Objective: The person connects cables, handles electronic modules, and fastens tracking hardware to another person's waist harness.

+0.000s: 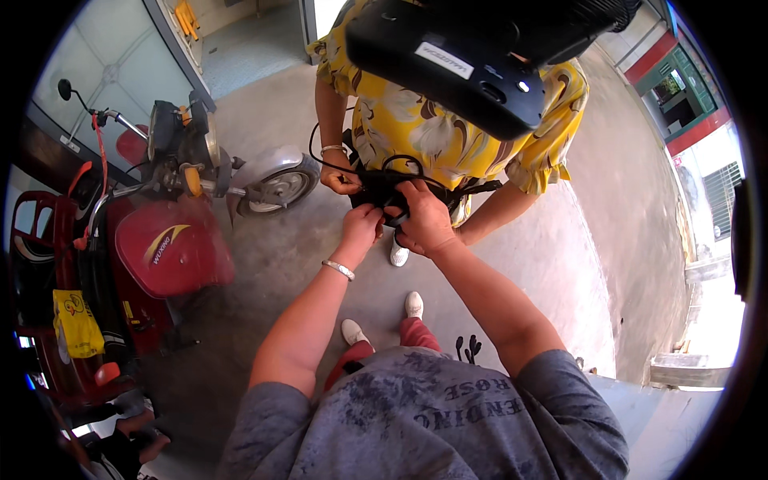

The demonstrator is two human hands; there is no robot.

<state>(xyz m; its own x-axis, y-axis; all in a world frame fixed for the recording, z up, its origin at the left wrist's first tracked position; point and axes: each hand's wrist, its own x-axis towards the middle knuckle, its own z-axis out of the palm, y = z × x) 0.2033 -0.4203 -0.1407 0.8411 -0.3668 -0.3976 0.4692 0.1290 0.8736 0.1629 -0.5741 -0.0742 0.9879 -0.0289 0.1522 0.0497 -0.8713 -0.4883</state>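
Observation:
Both my arms reach forward to a dark bundle at the waist of a person facing me. My left hand (364, 230) is closed, its fingers pinched at the lower edge of a black pouch-like thing (373, 192); what they hold is hidden. My right hand (424, 218) is closed around part of a black cable (405, 162) that loops over the pouch. The other person's hand (342, 181) touches the pouch's left side. That person's other arm (490, 210) hangs behind my right wrist, its hand hidden.
The person wears a yellow patterned top (416, 128) and a bulky black head-worn device (448, 68), close above my hands. A red motorcycle (172, 248) stands at the left, a yellow bag (78, 324) hanging by it. Concrete floor (272, 264) surrounds our feet.

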